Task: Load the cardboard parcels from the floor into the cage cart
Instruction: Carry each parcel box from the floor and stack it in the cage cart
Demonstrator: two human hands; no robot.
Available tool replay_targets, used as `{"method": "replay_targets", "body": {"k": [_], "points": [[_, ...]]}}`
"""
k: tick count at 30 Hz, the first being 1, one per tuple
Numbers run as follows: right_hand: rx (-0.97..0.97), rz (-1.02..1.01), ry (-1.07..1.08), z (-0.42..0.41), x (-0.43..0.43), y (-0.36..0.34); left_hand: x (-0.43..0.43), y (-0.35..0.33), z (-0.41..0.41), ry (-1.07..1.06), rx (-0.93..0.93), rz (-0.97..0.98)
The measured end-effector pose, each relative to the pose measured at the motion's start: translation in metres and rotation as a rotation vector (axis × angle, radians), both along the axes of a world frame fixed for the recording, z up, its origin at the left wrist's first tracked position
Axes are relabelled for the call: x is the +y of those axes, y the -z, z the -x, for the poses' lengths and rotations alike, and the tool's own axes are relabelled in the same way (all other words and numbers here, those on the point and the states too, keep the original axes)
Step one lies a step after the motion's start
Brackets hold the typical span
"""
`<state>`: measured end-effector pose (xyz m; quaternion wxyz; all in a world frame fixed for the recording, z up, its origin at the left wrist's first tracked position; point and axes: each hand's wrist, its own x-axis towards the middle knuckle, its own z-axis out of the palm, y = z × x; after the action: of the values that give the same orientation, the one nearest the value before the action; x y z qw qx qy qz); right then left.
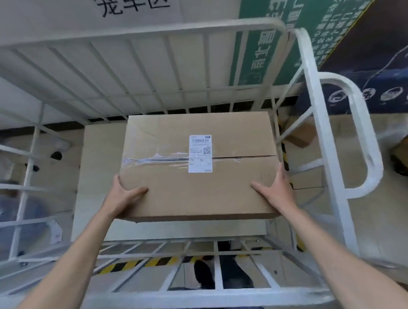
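A cardboard parcel is held inside the cage cart, toward its right side and over the pale floor panel; whether its underside rests on that panel cannot be told. Its top seam is closed with clear tape, and a white shipping label is stuck across the seam, right of the middle. The parcel is clamped between both hands at its near corners. The left hand is closed over the near left edge, with the thumb laid on the top face and the fingers wrapped down the side (their tips are hidden). The right hand is set against the near right edge in the same way, thumb on top and fingers along the side wall.

The parcel is enclosed by the cart's white barred walls on all sides, and a looped handle is seen on the right. Yellow and black hazard tape is seen on the floor through the near bars, beside dark shoes. Beyond the right wall a smaller brown box lies on the floor. A green sign and black characters are shown on the wall behind.
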<state>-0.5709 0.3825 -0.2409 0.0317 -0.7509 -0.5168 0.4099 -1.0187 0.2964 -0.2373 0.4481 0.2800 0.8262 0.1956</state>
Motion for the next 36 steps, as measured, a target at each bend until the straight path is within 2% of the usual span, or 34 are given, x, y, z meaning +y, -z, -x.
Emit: {"method": "replay_targets", "body": {"k": [9, 17, 20, 23, 25, 27, 30, 36], "points": [[-0.113, 0.034, -0.098, 0.025, 0.074, 0.189, 0.08, 0.196, 0.025, 0.003, -0.073, 0.195], [-0.155, 0.178, -0.097, 0.004, 0.043, 0.324, 0.065, 0.319, -0.005, 0.127, -0.142, 0.265], [-0.188, 0.253, -0.253, -0.002, 0.01, 0.34, 0.036, 0.338, -0.031, 0.31, -0.046, 0.283], [-0.356, 0.227, -0.538, 0.011, -0.019, 0.346, 0.005, 0.357, -0.059, 0.763, 0.318, 0.282], [-0.396, 0.273, -0.67, 0.025, -0.028, 0.35, -0.002, 0.364, -0.073, 0.939, 0.382, 0.284], [-0.41, 0.323, -0.711, 0.031, -0.022, 0.358, 0.001, 0.371, -0.082, 0.97, 0.395, 0.289], [-0.441, 0.292, -0.719, 0.025, 0.013, 0.365, 0.025, 0.378, -0.088, 0.922, 0.397, 0.285], [-0.433, 0.225, -0.693, 0.012, 0.116, 0.367, 0.121, 0.391, -0.102, 0.888, 0.449, 0.28]]}}
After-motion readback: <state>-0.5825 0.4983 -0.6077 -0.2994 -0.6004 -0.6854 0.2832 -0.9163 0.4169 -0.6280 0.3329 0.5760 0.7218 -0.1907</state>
